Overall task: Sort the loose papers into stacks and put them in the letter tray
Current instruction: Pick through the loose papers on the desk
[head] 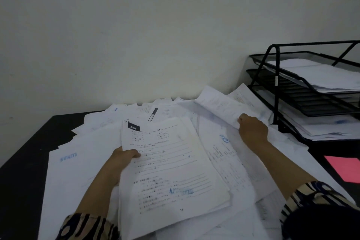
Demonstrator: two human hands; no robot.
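My left hand (121, 160) grips the left edge of a stack of printed sheets (173, 173), thumb on top, held over the paper pile. Further back to the right, my right hand (252, 128) pinches the near edge of a single loose sheet (220, 103), which is lifted and blurred. Loose white papers (81, 163) cover most of the black desk (25, 152), overlapping in all directions. The black mesh letter tray (303, 101) stands at the right against the wall; its top and bottom shelves hold papers, and its middle shelf looks empty.
A pink sheet (346, 167) lies on the desk at the right, in front of the tray. A white wall runs right behind the desk. Bare black desk shows at the far left.
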